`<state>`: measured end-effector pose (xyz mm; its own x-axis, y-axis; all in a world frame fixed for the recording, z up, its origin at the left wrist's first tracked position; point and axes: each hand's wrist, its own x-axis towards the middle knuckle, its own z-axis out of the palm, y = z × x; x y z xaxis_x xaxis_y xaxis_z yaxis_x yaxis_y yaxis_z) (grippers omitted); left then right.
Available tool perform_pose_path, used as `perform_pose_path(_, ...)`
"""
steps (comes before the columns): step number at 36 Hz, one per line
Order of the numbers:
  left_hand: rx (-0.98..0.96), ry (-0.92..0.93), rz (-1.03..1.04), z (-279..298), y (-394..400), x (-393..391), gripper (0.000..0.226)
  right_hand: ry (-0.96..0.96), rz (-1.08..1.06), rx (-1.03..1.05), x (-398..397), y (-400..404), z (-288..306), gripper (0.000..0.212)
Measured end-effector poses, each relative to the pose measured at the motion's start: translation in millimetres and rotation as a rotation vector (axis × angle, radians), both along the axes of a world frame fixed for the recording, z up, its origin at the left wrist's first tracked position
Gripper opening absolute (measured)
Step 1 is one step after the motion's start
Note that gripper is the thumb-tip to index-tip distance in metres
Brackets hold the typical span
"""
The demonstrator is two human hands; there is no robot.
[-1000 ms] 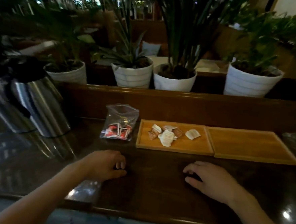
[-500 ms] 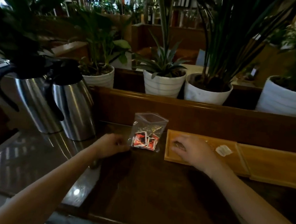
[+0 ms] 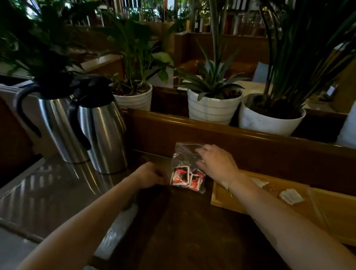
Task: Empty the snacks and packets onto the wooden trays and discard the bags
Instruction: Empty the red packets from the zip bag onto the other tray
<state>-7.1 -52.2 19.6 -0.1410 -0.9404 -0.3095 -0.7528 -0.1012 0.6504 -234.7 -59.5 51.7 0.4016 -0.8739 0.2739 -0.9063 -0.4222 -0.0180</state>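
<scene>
Up close, the fingers [image 3: 201, 152] of the right hand [image 3: 216, 164] curl over the upper right edge of a clear plastic zip bag [image 3: 187, 156], touching it at its 2 o'clock corner; whether they pinch the film or only rest on it I cannot tell. The left hand [image 3: 149, 175] sits at the bag's 9 o'clock, its fingers folded under and out of sight, just beside the lower left corner, so their grip cannot be told either. Inside the bag, small red, black and white packets [image 3: 185, 177] lie heaped at the bottom.

The bag stands on a dark brown wooden table [image 3: 187, 230]. At its 3 o'clock lies a light wooden tray [image 3: 262, 206] with a white wrapped snack [image 3: 290, 196] on it, partly crossed by the right forearm. A second light wooden tray [image 3: 346, 218] adjoins it further toward 3 o'clock.

At the bag's 9 o'clock, well apart, 2 steel jugs with black handles [image 3: 85, 124] stand upright side by side. Toward 12 o'clock, beyond a wooden ledge, white plant pots [image 3: 212, 110] hold green plants.
</scene>
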Motion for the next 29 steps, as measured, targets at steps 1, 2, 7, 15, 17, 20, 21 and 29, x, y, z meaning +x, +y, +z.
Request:
perform_pose_path(1,0.003,0.008,0.008,0,0,-1,0.02,0.004,0.006,-0.011,1,-1,0,0.035)
perform_pose_path(2,0.006,0.014,0.016,0,-2,-3,0.02,0.009,0.014,-0.022,2,-3,1,0.036)
perform_pose_path(7,0.016,0.034,0.064,-2,-2,-9,0.026,0.08,0.056,-0.049,10,-7,7,0.032)
perform_pose_path(15,0.016,0.062,0.084,-4,-3,-10,0.016,0.07,0.012,-0.006,19,-9,8,0.025)
perform_pose_path(17,0.022,0.081,0.08,-3,-1,-10,0.019,0.031,0.013,-0.015,17,-9,8,0.026)
perform_pose_path(20,0.074,0.123,0.078,0,4,-6,0.013,-0.089,0.037,0.019,9,-8,15,0.036)
perform_pose_path(21,0.107,0.163,0.078,1,5,-4,0.012,-0.126,0.039,0.039,5,-7,19,0.038)
perform_pose_path(29,0.109,0.356,0.076,4,18,7,0.014,-0.405,0.041,0.125,-33,11,53,0.044)
